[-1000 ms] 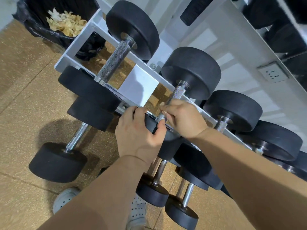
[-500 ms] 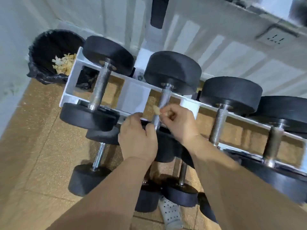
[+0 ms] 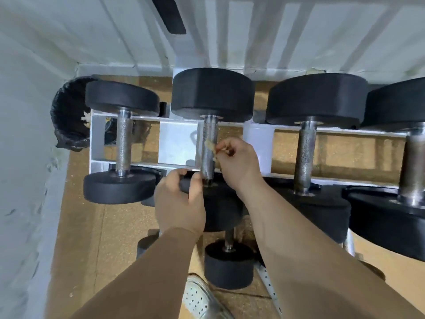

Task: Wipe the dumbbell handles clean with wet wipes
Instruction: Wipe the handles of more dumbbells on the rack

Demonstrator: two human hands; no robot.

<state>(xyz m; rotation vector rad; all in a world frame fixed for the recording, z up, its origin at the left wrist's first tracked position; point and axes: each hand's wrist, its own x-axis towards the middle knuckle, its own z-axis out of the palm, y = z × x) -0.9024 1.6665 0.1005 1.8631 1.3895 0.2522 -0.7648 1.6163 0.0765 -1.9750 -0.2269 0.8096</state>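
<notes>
sliding up to mid-handle now, the right grip (image 3: 239, 162) pinches the wet wipe (image 3: 211, 147) against the second dumbbell's handle (image 3: 209, 130) on the rack (image 3: 174, 143); left grip (image 3: 179, 201) still clutches its near head (image 3: 220, 208). the bin (image 3: 66, 125) holds yellowish scraps (image 3: 85, 117).

Four dumbbells (image 3: 123, 143) (image 3: 209, 134) (image 3: 307, 155) (image 3: 414, 162) are on the top rack (image 3: 174, 143), nine to three o'clock. Also two hands (image 3: 179, 203) (image 3: 239, 162), one wipe (image 3: 210, 146), one bin (image 3: 69, 116) at ten o'clock.

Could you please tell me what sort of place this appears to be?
Probably a gym's weights corner: a row of black dumbbells sits on a white metal rack, and the right hand pinches a wipe against one handle while the left hand grips its head.
</notes>
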